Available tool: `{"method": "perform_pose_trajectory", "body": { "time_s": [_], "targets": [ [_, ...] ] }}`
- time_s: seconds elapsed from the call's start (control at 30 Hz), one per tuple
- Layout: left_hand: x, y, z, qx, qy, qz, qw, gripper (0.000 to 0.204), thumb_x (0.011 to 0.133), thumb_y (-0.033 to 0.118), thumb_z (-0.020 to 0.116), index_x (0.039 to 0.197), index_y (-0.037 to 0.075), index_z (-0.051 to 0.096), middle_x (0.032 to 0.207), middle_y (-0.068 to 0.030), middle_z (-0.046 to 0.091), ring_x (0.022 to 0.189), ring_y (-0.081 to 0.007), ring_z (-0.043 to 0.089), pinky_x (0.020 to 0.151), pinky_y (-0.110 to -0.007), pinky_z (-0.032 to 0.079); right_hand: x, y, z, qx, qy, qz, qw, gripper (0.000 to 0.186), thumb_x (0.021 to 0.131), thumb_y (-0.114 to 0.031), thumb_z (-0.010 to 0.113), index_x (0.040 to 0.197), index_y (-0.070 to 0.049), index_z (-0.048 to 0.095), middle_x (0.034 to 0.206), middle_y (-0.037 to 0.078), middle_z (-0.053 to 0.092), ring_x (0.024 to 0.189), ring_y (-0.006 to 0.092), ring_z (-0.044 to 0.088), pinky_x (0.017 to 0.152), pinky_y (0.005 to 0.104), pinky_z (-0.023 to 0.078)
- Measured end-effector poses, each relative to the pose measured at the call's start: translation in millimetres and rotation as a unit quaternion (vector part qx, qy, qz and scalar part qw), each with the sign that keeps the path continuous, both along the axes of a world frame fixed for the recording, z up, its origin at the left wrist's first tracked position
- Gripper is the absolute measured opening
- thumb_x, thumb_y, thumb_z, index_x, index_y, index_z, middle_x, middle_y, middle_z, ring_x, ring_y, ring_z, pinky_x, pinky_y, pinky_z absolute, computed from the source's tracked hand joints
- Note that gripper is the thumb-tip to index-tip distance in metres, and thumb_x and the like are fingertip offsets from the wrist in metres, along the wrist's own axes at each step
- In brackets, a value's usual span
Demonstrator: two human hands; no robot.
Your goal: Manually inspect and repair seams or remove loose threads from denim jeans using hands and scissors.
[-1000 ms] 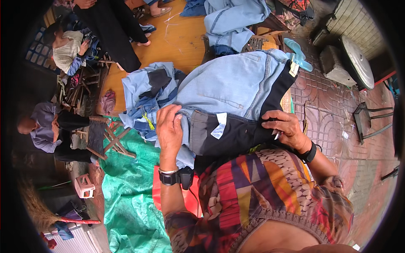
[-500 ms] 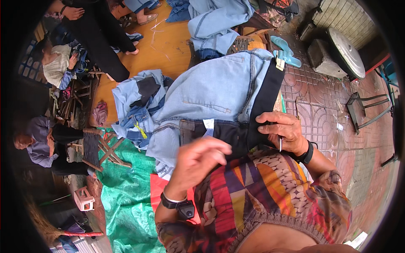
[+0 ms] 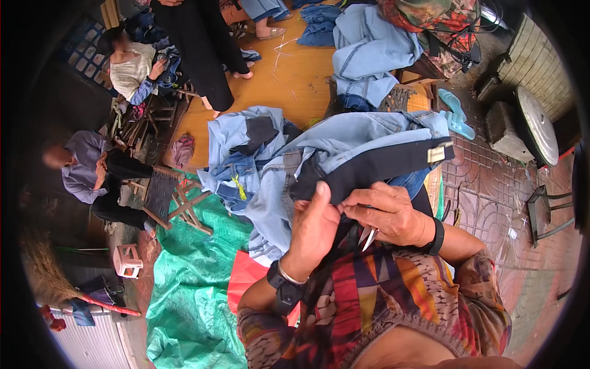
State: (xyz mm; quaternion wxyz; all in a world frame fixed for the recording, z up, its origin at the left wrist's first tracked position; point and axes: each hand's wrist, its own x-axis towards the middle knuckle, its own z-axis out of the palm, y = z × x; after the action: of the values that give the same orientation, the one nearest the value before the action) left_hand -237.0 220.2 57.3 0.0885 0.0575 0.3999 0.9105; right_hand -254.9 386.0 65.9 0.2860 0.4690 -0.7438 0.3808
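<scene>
Light blue jeans (image 3: pixel 359 129) with a wide black waistband (image 3: pixel 381 163) and a pale label lie bunched across my front. My left hand (image 3: pixel 313 227) grips the band, thumb pressed on its black fabric. My right hand (image 3: pixel 387 215) is beside it, fingertips pinched at the band's edge, with small metal scissors (image 3: pixel 369 237) held in its palm and pointing downward. A second heap of denim (image 3: pixel 236 147), with a dark patch and a yellow tag, lies just left of the jeans.
A wooden table (image 3: pixel 289 64) carries more denim and a standing person's feet. Two seated people (image 3: pixel 83 166) are at the left, near a folding stool (image 3: pixel 187 203). Green sheeting (image 3: pixel 190 289), blue slippers (image 3: pixel 458 117), a metal lid (image 3: pixel 534 126) and a metal stool (image 3: pixel 541 212) surround me.
My left hand lifted off and now grips the waistband nearer the middle. My right hand moved left toward it, and the band now runs diagonally, its labelled end lower right.
</scene>
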Motion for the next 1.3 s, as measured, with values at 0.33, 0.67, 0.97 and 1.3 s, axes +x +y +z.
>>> {"method": "perform_pose_trajectory", "body": {
  "time_s": [0.33, 0.67, 0.97, 1.3],
  "targets": [
    [-13, -9, -6, 0.058, -0.022, 0.171, 0.983, 0.031, 0.082, -0.002, 0.059, 0.11, 0.01, 0.056, 0.108, -0.0037, 0.058, 0.101, -0.0168, 0.056, 0.091, -0.035, 0.045, -25, 12, 42, 0.011, -0.181, -0.03, 0.983, 0.03, 0.076, -0.02, 0.068, 0.096, -0.002, 0.054, 0.085, 0.012, 0.055, 0.073, 0.0297, 0.055, 0.063, 0.0354, 0.045],
    [-8, -3, 2, 0.041, -0.054, 0.16, 0.985, 0.038, 0.079, 0.002, 0.061, 0.115, 0.01, 0.054, 0.11, -0.0049, 0.058, 0.102, -0.0188, 0.055, 0.09, -0.037, 0.044, -24, -7, 28, 0.017, -0.106, -0.12, 0.987, 0.027, 0.07, -0.008, 0.068, 0.095, -0.005, 0.056, 0.088, 0.008, 0.055, 0.075, 0.0284, 0.052, 0.061, 0.0363, 0.044],
    [-9, 0, 8, 0.063, -0.082, 0.172, 0.98, 0.028, 0.079, -0.002, 0.063, 0.103, 0.01, 0.059, 0.097, -0.0026, 0.061, 0.091, -0.0154, 0.059, 0.082, -0.033, 0.048, -19, -10, 22, 0.02, -0.045, -0.149, 0.988, 0.028, 0.068, -0.009, 0.069, 0.094, -0.004, 0.057, 0.087, 0.009, 0.055, 0.073, 0.0264, 0.052, 0.059, 0.0352, 0.043],
    [-12, 6, -1, 0.038, -0.019, 0.153, 0.987, 0.03, 0.079, 0.001, 0.062, 0.108, 0.008, 0.057, 0.1, -0.0041, 0.06, 0.093, -0.0181, 0.058, 0.084, -0.034, 0.047, -23, -11, 18, -0.043, -0.148, -0.102, 0.983, 0.024, 0.072, -0.012, 0.071, 0.089, -0.003, 0.056, 0.081, 0.011, 0.055, 0.068, 0.0248, 0.053, 0.056, 0.0322, 0.043]
  ]
}}
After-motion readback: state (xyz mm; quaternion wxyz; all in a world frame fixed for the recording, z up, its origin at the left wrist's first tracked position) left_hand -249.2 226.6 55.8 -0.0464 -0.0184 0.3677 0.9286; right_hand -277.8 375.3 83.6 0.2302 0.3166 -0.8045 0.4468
